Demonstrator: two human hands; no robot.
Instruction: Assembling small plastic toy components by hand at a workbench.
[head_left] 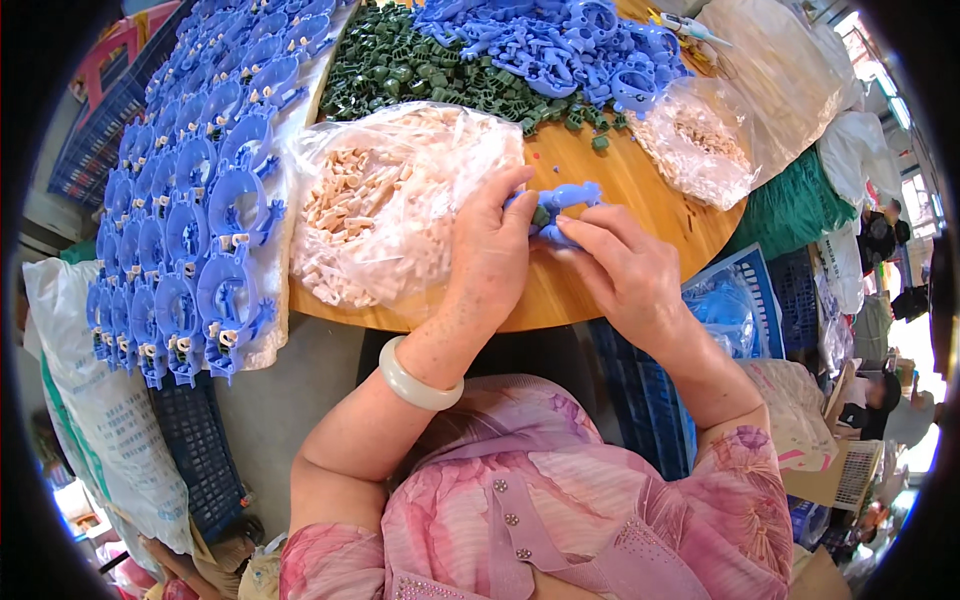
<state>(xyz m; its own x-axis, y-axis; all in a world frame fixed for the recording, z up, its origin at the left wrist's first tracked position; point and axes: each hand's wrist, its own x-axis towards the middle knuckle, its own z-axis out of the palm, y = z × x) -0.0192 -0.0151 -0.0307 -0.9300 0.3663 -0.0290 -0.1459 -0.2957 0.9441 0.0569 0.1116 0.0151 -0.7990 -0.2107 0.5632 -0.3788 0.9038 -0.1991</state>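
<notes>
Near the front edge of the round wooden table (640, 185), both hands are bunched together on one light blue moulded plastic part (563, 205), which sits just above the wood, a bit right of the table's middle. The left hand (490, 250) has its fingers curled over the left end of that part, thumb tip pressed against it, so it's closed on it pretty snugly. The right hand (625, 270) comes in from the other side with fingers bent and the tips pinching the lower right of the same part; there looks to be a small dark green bit right where the two hands meet, but it's too small to say for sure. The left wrist wears a pale, smooth bangle (418, 378). Just left of the left hand, touching it, is a clear plastic bag of small beige plastic pieces (385, 205), lying open toward the table's left edge. A second, smaller clear bag of beige pieces (695, 140) sits near the right edge. At the far side of the table there's a heap of little dark green plastic bits (410, 65), and just right of it a heap of loose blue plastic parts (560, 45). Off the left edge, rows of blue ring-shaped plastic assemblies (195, 200) are lined up on a white sheet.
</notes>
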